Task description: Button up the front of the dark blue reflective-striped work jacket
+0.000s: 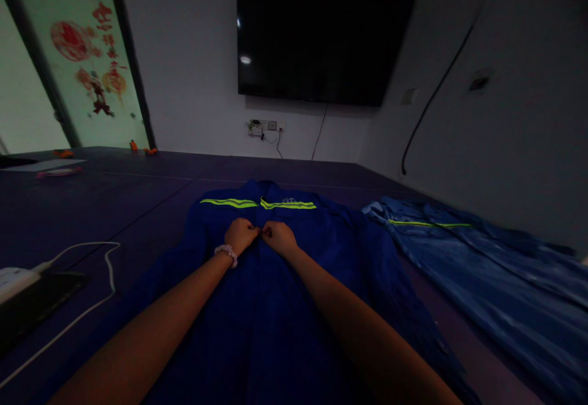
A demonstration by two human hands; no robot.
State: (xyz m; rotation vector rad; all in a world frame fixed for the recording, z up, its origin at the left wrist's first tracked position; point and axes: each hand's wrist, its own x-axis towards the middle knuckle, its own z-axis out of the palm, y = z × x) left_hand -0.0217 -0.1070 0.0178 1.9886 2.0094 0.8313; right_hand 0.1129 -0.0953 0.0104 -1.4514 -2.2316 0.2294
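Watching remotely, I have my left hand (240, 236) and right hand (280, 238) nearly touching, fingers of both pinched on the dark-blue jacket's (280, 325) front, near its yellow-green stripes (294, 206).

The jacket (261, 307) lies left of another garment (487, 270).

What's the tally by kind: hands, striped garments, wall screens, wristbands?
Hands: 2 (left hand, right hand)
Striped garments: 2 (dark blue garment, lighter blue garment)
Wall screens: 1 (black screen)
Wristbands: 1 (pale pink scrunchie)
Total: 6
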